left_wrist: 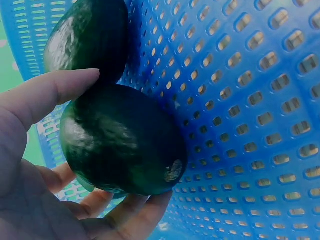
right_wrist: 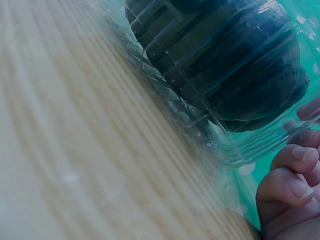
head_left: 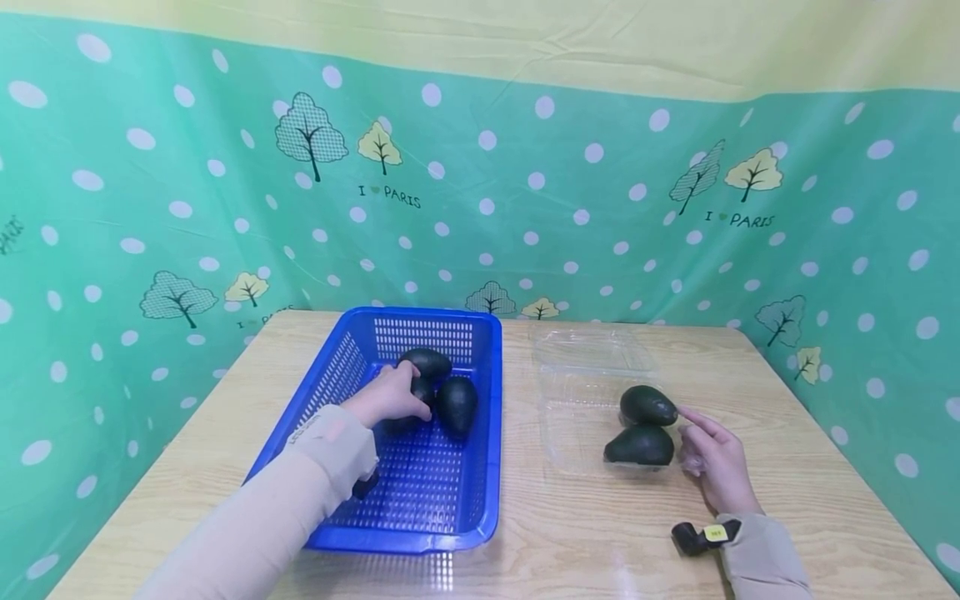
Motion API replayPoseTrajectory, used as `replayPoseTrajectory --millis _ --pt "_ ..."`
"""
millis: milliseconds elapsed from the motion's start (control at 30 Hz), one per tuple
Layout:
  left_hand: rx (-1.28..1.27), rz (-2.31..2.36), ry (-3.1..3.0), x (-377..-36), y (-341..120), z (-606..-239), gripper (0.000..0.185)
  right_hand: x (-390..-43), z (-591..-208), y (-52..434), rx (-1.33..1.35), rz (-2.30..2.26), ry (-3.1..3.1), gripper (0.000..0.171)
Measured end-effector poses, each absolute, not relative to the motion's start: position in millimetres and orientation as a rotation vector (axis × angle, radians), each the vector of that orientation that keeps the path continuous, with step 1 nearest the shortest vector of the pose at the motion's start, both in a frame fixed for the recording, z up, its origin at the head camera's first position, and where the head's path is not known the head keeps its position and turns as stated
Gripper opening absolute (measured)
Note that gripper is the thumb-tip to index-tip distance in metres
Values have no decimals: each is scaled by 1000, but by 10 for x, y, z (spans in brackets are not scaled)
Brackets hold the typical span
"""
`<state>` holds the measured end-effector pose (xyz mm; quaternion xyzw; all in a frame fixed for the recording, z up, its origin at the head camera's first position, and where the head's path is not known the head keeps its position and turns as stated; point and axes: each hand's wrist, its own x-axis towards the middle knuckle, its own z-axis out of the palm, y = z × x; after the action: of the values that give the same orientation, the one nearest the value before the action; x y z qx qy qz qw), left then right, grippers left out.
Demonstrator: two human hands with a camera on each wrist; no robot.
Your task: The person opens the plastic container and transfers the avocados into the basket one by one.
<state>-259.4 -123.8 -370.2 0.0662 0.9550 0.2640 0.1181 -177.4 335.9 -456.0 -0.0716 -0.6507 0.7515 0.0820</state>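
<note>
Inside a blue plastic basket (head_left: 491, 467), my left hand (head_left: 386, 396) grips a dark green avocado (left_wrist: 122, 142). The thumb lies over its top, and the fingers curl under it in the left wrist view. Two more avocados lie close by, one behind (head_left: 429, 362) and one to the right (head_left: 457, 407). A clear plastic clamshell container (head_left: 570, 425) holds an upper avocado (head_left: 648, 406) and a lower avocado (head_left: 640, 446) at its right side. My right hand (head_left: 723, 467) holds the container's right edge, index finger stretched toward the upper avocado, other fingers curled; the thumb is hard to make out.
The container's clear lid (head_left: 592, 348) lies folded back behind it. Basket and container stand side by side on a wood-grain table (head_left: 600, 542), with a strip of tabletop between them. A green dotted curtain (head_left: 525, 208) hangs behind the table and at both sides.
</note>
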Motion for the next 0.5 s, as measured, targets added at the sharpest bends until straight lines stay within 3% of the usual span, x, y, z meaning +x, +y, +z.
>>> replayPoseTrajectory --millis 500 --pt "197 725 2861 -2558 -1205 -3611 62 -1767 -4564 3356 -200 2278 -1907 40"
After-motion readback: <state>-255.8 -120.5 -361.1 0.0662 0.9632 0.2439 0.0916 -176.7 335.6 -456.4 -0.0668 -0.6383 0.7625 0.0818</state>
